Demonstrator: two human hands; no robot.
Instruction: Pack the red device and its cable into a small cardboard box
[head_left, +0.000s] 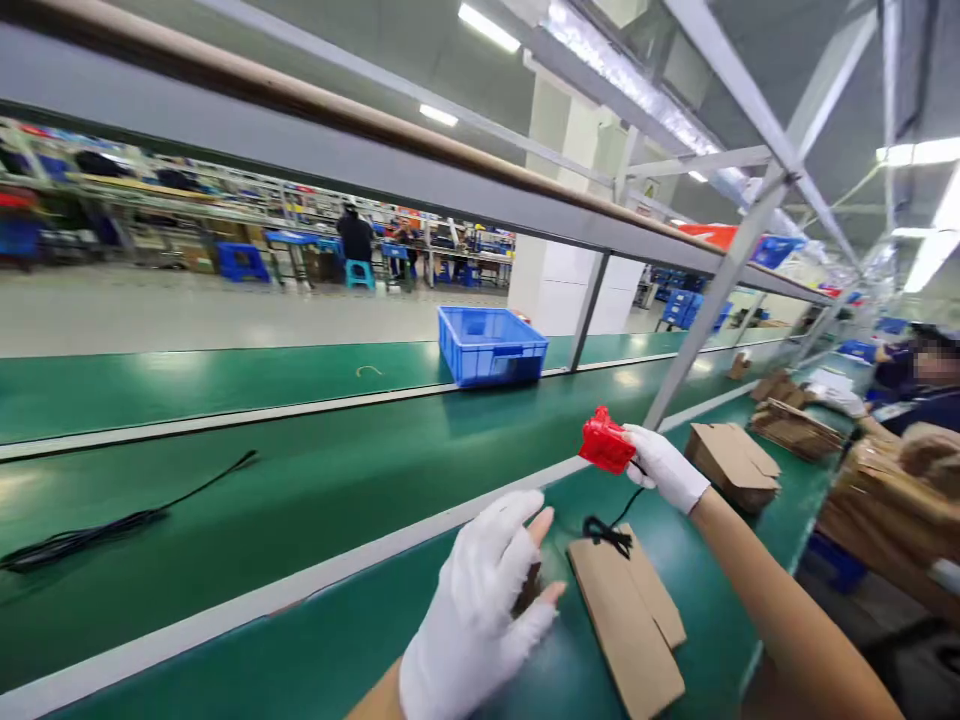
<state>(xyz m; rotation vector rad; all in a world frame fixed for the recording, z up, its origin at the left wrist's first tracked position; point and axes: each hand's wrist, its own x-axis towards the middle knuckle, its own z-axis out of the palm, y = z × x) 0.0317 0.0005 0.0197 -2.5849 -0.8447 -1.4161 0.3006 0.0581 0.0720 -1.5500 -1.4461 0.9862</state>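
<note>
- Gripping a small red plastic device, the right hand, in a white glove, has its fingers closed round the device's right end and holds it up above the green work surface.
- From under that grip a thin black cord hangs down and ends in a bundled coil lying on the top end of a flat brown cardboard piece, just below the device.
- Left of and below the grip, the left hand, also white-gloved with bare fingertips, hovers open with fingers spread, holding nothing, just beside the left edge of the cardboard.
- Right of the grip, a folded brown box sits on the same surface, with more cardboard cartons beyond it.
- Farther right, another person in dark clothing is at the line.
- Beyond the grip, across a pale divider strip, runs the green conveyor belt; a blue plastic crate stands on its far side, up and to the left of the device.
- Far to the left, a loose black cable lies on the belt, well apart from both hands.
</note>
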